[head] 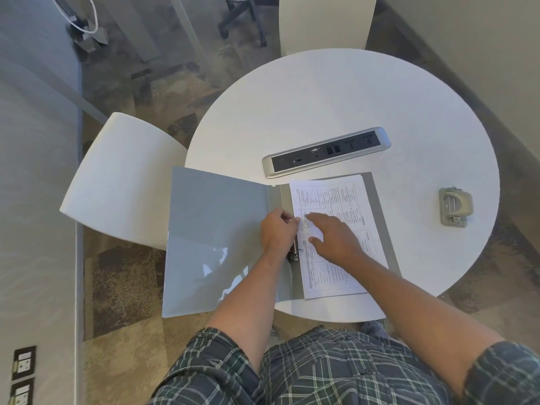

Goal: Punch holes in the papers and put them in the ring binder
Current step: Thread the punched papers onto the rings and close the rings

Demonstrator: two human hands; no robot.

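A grey ring binder (216,229) lies open at the near left of the round white table (336,97), its left cover hanging past the table's edge. Printed papers (336,200) lie on the binder's right half, beside the metal rings (294,254). My left hand (277,232) rests on the spine over the ring mechanism, fingers curled on it. My right hand (333,238) lies flat on the papers with fingers spread, pressing them down near the rings. A grey hole punch (454,206) sits alone at the table's right side, away from both hands.
A silver power and data socket strip (325,152) is set into the table just behind the binder. One white chair (122,176) stands at the left, another (324,21) at the far side. Carpet floor and a wall surround the table.
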